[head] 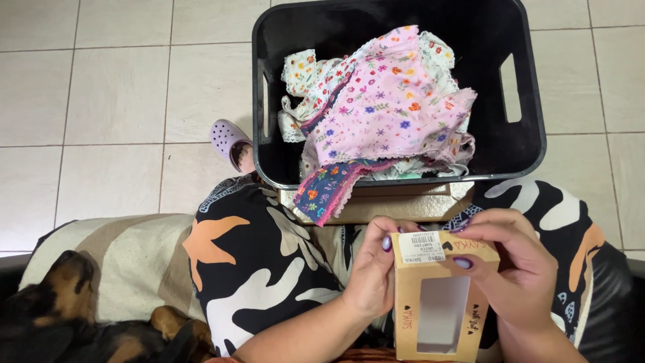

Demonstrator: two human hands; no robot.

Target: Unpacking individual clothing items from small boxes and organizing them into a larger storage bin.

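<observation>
Both hands held a small tan box (440,296) upright over the lap, close under the camera. Left hand (371,272) wrapped the box's left side, fingers curled behind it and the thumb (388,242) pressed at the top left corner, beside a white label (422,247) stuck on the top flap. Right hand (521,269) closed on the right side, its thumb (463,262) lying across the top front edge and the other fingers bent over the flap's far edge. Nails on both hands were painted purple. In the box's front face was a tall rectangular window (441,314), through which only a pale blank inside showed; what it held could not be told. Beneath the hands lay the person's lap in a black dress (262,269) patterned with white, orange and grey shapes. Just beyond the box, resting across the knees, lay a flat gold carton (396,205), partly under the near rim of a black bin (524,144). That bin stood on the tiled floor (101,101) and was piled with floral cloth: a pink piece (396,107) on top, white flowered pieces (302,74) behind it, and a dark blue piece with pink lace (329,191) spilling over the near rim onto the carton. Left of the bin a lilac clog (228,140) showed on one foot. Further left a striped beige blanket (127,262) covered the seat, and a black-and-tan dog (67,302) lay on it at the bottom left corner, well apart from the hands.
</observation>
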